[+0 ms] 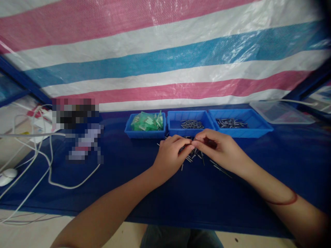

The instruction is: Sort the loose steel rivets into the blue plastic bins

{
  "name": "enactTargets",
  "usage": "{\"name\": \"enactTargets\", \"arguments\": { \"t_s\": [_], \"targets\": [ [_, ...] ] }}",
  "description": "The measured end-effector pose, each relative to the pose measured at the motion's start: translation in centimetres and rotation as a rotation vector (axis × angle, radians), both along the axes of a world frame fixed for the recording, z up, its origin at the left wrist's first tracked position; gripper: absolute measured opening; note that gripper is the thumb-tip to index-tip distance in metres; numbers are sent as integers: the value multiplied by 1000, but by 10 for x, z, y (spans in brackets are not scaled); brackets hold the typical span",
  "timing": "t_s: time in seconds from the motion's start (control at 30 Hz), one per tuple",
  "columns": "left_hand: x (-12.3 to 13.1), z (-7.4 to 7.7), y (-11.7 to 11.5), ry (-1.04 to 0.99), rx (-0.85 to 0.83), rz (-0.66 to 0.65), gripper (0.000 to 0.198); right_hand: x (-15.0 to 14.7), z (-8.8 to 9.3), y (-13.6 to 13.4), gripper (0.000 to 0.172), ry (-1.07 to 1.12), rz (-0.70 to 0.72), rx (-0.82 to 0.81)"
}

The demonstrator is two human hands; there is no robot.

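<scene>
My left hand point(171, 152) and my right hand point(217, 147) meet over a loose pile of thin, nail-like metal pieces point(189, 158) on the blue table. The thumb and forefinger of each hand are pinched together, and the fingertips of both nearly touch. Whatever small thing lies between them is hidden by the fingers. Just behind the hands stands a middle blue bin point(173, 120) holding similar thin metal pieces point(191, 124). To its right, another blue bin point(258, 124) holds more metal pieces point(230, 123).
A smaller blue bin point(129, 128) at the left holds green plastic packets point(146, 122). A clear plastic lid point(283, 113) lies at the back right. White cables point(74, 187), a white mouse point(8, 176) and a blurred-out power strip point(85, 143) occupy the left side. Striped sheeting point(155, 69) hangs behind.
</scene>
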State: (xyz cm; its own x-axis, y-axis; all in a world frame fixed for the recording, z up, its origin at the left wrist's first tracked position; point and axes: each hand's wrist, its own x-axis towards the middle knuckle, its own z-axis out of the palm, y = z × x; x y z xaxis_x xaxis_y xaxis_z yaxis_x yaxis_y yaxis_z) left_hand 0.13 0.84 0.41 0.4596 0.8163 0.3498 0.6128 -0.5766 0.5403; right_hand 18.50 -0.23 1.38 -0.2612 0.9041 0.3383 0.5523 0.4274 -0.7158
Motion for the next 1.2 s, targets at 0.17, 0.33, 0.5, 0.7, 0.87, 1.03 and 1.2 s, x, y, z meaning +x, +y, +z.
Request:
{"name": "enactTargets", "arguments": {
  "t_s": [0.17, 0.33, 0.5, 0.7, 0.87, 1.03, 1.2],
  "targets": [
    [0, -2, 1, -60, -28, -21, 19, -4, -3, -2, 16, 42, 7, 4],
    [0, -2, 0, -89, -31, -39, 18, -7, -1, -4, 11, 65, 3, 15],
    [0, 1, 0, -132, -63, -50, 18, -6, 1, -5, 8, 63, -1, 62],
    [-4, 6, 3, -229, -46, -49, 14, -4, 7, -6, 4, 13, -5, 82],
    [-5, 8, 5, -289, -13, -86, 13, -3, 9, -3, 5, -63, 55, 171],
    [-5, 6, 5, -276, -9, -105, 19, 0, 8, -1, 8, -112, 48, 243],
    [-7, 4, -1, 42, 19, -133, 34, 20, 10, 8, 11, -134, -268, 300]
  ]
}}
